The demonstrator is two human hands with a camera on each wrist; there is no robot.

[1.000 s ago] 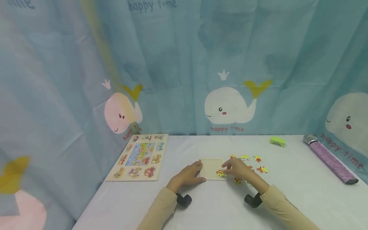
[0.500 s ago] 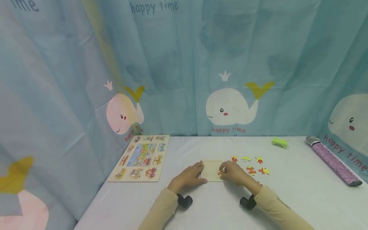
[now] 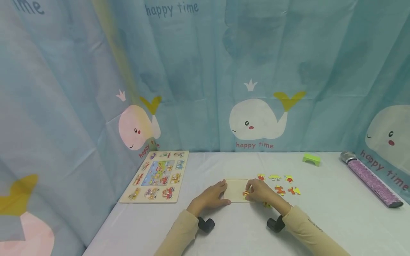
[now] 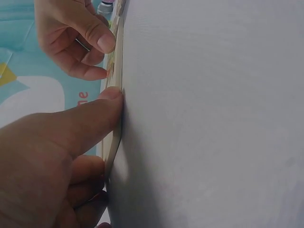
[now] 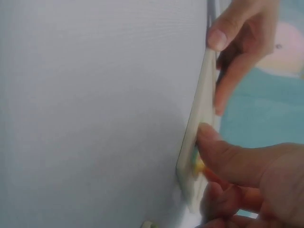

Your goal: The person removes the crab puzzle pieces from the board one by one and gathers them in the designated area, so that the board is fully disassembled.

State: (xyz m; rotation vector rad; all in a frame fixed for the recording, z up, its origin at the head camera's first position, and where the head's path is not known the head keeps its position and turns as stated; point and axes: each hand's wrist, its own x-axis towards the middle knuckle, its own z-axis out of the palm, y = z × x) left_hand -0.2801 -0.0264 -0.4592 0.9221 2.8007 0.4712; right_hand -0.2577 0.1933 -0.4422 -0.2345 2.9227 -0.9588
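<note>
A small pale wooden puzzle board (image 3: 233, 191) lies on the white table in front of me. My left hand (image 3: 209, 196) grips its left side, thumb at the near edge and fingers toward the far corner. Over the board's right part, my right hand (image 3: 261, 192) pinches a red-and-yellow puzzle piece (image 3: 245, 194) between thumb and fingers, low against the surface. Most of that piece is hidden by the fingers. In the left wrist view the left thumb (image 4: 112, 93) presses the board's edge. Several loose puzzle pieces (image 3: 279, 190) lie to the right, some partly behind my right hand.
A larger vehicle puzzle (image 3: 159, 173) lies at the back left. At the back right are a green arch block (image 3: 311, 159) and a pink glittery microphone (image 3: 371, 179). A blue whale-print curtain (image 3: 195, 121) hangs behind the table. Black wrist mounts (image 3: 206, 224) sit beneath both wrists.
My right hand has moved slightly left, bringing the piece further over the board and fingers closer around it. The left hand keeps its place. In the last half second little has shifted.
</note>
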